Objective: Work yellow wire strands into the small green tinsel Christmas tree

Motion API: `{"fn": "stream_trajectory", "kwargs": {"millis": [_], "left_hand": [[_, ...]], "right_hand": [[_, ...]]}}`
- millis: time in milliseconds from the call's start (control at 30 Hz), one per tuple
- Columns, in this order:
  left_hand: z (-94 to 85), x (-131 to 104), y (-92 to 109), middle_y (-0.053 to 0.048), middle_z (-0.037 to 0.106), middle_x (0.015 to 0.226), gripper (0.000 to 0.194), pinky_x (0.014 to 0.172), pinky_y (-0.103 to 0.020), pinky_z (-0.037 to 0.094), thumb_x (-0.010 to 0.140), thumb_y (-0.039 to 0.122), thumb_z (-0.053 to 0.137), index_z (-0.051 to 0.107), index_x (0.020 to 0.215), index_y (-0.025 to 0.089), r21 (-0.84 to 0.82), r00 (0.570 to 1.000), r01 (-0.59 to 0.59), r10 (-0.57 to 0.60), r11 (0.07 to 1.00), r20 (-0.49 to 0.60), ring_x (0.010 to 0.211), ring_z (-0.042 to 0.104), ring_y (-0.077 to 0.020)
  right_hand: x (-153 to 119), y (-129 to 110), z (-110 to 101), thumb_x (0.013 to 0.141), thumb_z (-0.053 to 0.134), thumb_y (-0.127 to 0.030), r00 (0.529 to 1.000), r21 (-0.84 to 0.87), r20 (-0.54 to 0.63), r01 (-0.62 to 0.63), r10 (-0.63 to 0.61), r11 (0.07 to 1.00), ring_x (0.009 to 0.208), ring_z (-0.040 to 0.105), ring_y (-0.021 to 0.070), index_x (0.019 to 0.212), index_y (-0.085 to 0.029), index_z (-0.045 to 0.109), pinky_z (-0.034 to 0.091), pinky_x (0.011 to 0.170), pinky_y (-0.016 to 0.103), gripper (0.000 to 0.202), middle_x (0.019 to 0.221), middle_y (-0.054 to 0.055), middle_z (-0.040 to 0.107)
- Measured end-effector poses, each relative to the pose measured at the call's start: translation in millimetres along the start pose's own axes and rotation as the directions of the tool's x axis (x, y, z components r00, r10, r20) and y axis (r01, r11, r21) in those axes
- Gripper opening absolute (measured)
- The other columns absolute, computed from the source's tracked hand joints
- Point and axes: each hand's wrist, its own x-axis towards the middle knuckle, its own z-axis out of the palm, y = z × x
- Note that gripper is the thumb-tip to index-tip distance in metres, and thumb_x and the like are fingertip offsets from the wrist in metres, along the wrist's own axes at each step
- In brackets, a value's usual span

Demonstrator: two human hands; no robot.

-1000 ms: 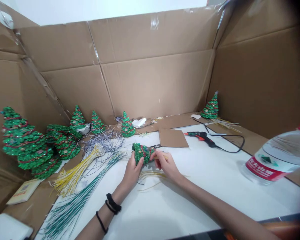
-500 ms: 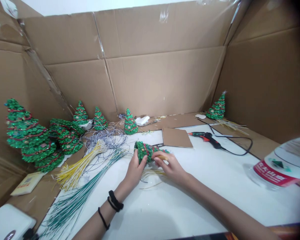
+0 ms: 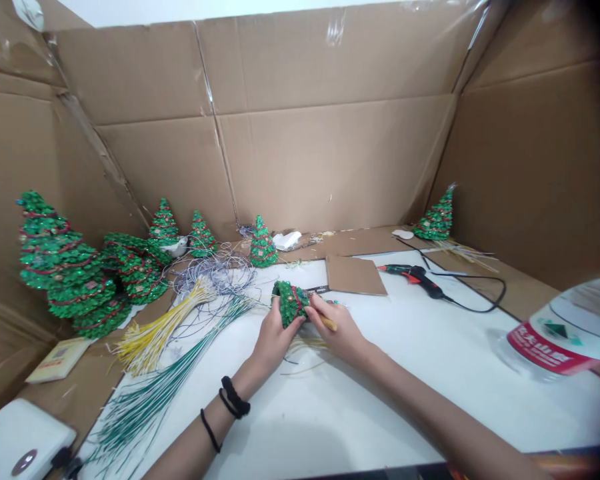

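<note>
A small green Christmas tree [image 3: 291, 303] with a red garland is held tilted on its side, its wide open base towards the left. My left hand [image 3: 275, 331] is closed around that base end, thumb along the near side. In my right hand [image 3: 341, 331] is a short stick-like tool with a yellowish handle [image 3: 329, 323], pinched against the tree's side. Its tip is hidden by the fingers and the tree. Part of the tree's narrow end shows behind my right hand. Thin yellowish wires [image 3: 310, 347] lie on the white board below.
Several finished-looking trees [image 3: 63, 260] stand at the left and back. Yellow wires [image 3: 153, 337], green wires [image 3: 165, 373] and tangled purple wire [image 3: 210, 273] lie left. A cardboard piece [image 3: 356, 275], corded glue gun [image 3: 415, 277] and large plastic bottle [image 3: 555, 340] are right.
My right hand has shifted slightly left along the tree, and the tool's handle now slopes more steeply downward. The tree has turned a little. The whole view has moved slightly.
</note>
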Motion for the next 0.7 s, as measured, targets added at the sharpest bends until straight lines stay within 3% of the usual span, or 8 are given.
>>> {"fn": "stream_trajectory", "kwargs": {"millis": [100,367,700], "left_hand": [[1.7,-0.3,-0.9,-0.010,0.062,0.108,0.044,0.082,-0.035,0.045,0.081,0.036,0.057,0.042,0.118,0.018,0.024,1.000,0.012,-0.011,1.000,-0.021,0.096,0.060,-0.0239],[2.5,-0.3,-0.6,-0.010,0.063,0.106,0.039,0.080,-0.035,0.046,0.082,0.031,0.055,0.041,0.116,0.019,0.066,1.000,0.000,0.002,0.998,-0.025,0.096,0.060,-0.0243],[7.1,-1.0,-3.5,-0.011,0.064,0.098,0.033,0.073,-0.035,0.047,0.079,0.022,0.051,0.042,0.111,0.018,0.216,0.996,0.003,0.016,0.976,-0.086,0.090,0.062,-0.0270]], "right_hand": [[0.8,-4.4,-0.2,0.091,0.034,-0.029,1.000,-0.028,0.023,-0.008,0.009,1.000,0.046,0.042,0.0129,0.073,-0.023,0.039,0.027,0.049,0.023,0.020,0.055,-0.003,0.047],[8.1,-19.7,-19.7,0.090,0.035,-0.021,0.972,-0.069,0.237,0.024,-0.007,0.997,0.058,0.047,0.0137,0.079,-0.022,0.043,0.028,0.055,0.022,0.014,0.069,0.000,0.054],[33.4,-39.4,-33.4,0.083,0.043,-0.012,0.905,-0.198,0.425,0.119,-0.024,0.973,0.048,0.033,0.0111,0.067,-0.021,0.042,0.017,0.050,0.024,0.018,0.054,-0.003,0.042]]}}
